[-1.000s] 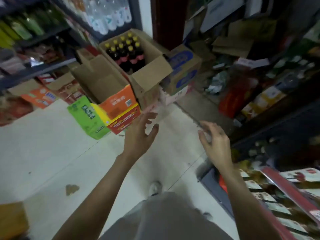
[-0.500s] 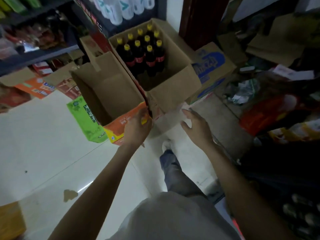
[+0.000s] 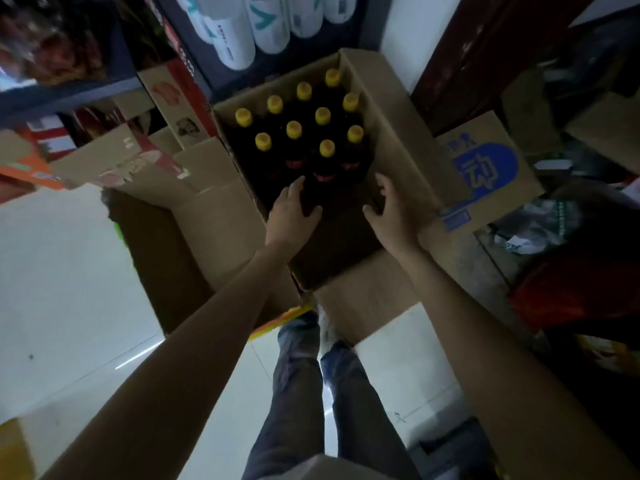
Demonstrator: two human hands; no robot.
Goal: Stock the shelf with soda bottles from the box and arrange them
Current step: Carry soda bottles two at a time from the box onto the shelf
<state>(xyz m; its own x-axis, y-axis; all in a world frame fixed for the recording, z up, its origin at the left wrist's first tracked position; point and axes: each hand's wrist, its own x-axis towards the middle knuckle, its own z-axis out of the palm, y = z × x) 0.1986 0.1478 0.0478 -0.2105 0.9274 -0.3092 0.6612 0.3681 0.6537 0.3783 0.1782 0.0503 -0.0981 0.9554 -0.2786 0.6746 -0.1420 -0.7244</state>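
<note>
A single wide-angle head camera looks steeply down from above the person's own outstretched forearms, close over the open cardboard box (image 3: 388, 140) on the floor (image 3: 62, 271), with shelving (image 3: 69, 95) curving in along the upper edge and the person's legs below.

A shop; stocked shelves (image 3: 104, 88); cartons (image 3: 485, 174) crowd the floor (image 3: 62, 289)
</note>
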